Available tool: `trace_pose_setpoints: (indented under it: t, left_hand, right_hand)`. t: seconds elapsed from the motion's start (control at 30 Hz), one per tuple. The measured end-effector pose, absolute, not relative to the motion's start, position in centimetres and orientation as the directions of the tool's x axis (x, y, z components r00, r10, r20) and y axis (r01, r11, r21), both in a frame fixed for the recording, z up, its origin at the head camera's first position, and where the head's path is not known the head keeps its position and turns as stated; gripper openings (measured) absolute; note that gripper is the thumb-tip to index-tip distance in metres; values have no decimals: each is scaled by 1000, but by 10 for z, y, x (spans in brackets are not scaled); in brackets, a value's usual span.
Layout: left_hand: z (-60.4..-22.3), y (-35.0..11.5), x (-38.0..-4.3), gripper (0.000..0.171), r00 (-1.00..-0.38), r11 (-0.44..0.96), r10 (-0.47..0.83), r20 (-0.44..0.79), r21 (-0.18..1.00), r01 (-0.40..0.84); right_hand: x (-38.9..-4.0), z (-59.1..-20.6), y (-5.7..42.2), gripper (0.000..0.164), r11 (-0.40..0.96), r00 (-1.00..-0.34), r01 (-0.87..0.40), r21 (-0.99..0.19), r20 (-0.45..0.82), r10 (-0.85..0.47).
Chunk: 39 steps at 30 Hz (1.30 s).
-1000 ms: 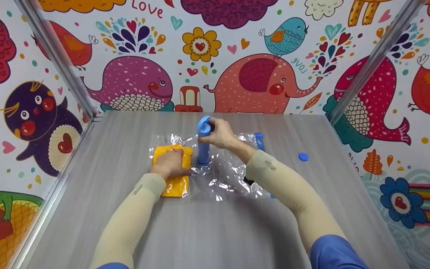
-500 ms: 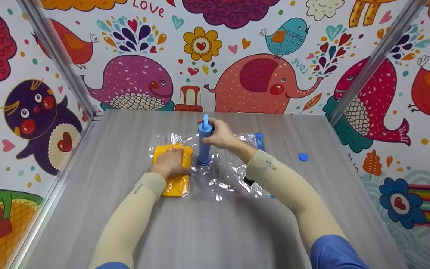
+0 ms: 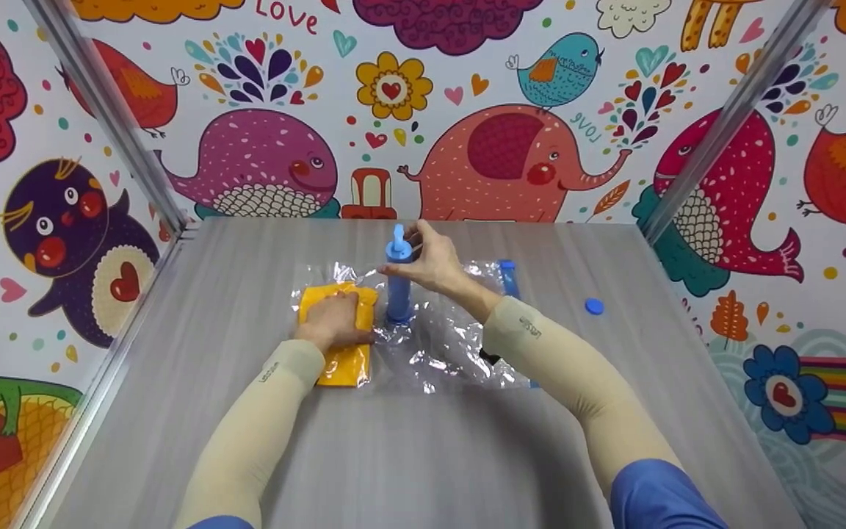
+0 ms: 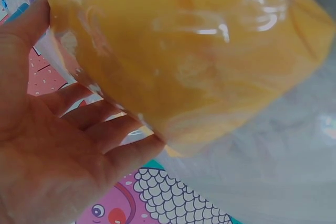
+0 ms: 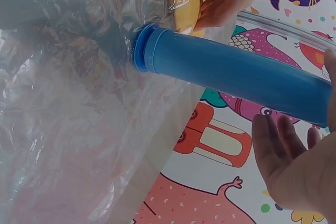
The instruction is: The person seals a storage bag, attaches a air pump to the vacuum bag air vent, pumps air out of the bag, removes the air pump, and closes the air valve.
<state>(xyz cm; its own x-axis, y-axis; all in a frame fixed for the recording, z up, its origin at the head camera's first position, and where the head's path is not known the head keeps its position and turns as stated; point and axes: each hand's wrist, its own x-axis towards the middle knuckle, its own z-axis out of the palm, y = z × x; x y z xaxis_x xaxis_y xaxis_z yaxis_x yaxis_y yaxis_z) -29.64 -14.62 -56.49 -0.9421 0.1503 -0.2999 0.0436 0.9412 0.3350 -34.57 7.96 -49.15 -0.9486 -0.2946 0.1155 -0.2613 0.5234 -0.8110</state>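
A blue hand pump (image 3: pixel 399 294) stands upright on a clear plastic bag (image 3: pixel 438 353), its lower end on the bag's blue valve (image 5: pixel 142 48). Around the pump's upper part is my right hand (image 3: pixel 434 263), its thumb across the near side. In the right wrist view its fingers (image 5: pixel 281 140) are loose and apart from the blue barrel. My left hand (image 3: pixel 331 319) rests on a folded yellow item (image 3: pixel 349 367) inside the bag, probably cloth. The left wrist view shows nearly straight fingers (image 4: pixel 126 153) with tips at the yellow item's edge.
A round blue cap (image 3: pixel 594 306) lies on the grey table (image 3: pixel 408 455) to the right. A blue slider (image 3: pixel 507 265) sits on the bag's right edge. Patterned walls (image 3: pixel 393 162) with metal corner posts (image 3: pixel 731 125) enclose the table's back and sides.
The pump's handle has turned from broadside to nearly edge-on. My right hand's fingers have loosened and lifted off the barrel. My left hand stays on the yellow item.
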Motion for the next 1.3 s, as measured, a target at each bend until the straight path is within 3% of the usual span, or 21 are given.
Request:
trace_pose_setpoints:
  t: [0.17, 0.47, 0.83, 1.1, 1.3]
  left_hand:
    - [-566, -146, -297, 100, -939, 941, 147, -310, 337, 36]
    - [-564, -147, -296, 95, -948, 941, 179, -262, 328, 87]
    - [-566, -147, -295, 97, -944, 937, 150, -292, 347, 41]
    - [-568, -148, -293, 95, -952, 938, 172, -253, 337, 80]
    - [-567, -149, -293, 95, -955, 940, 184, -231, 324, 103]
  right_hand:
    - [-345, -492, 80, 55, 516, -944, -277, -810, 128, -306]
    - [-346, -488, 80, 51, 547, -925, -339, -766, 164, -343]
    - [-345, -487, 79, 70, 528, -927, -287, -799, 93, -363]
    - [-341, -493, 77, 97, 533, -917, -300, -791, 86, -388]
    - [-340, -494, 75, 77, 552, -931, -298, -779, 108, -350]
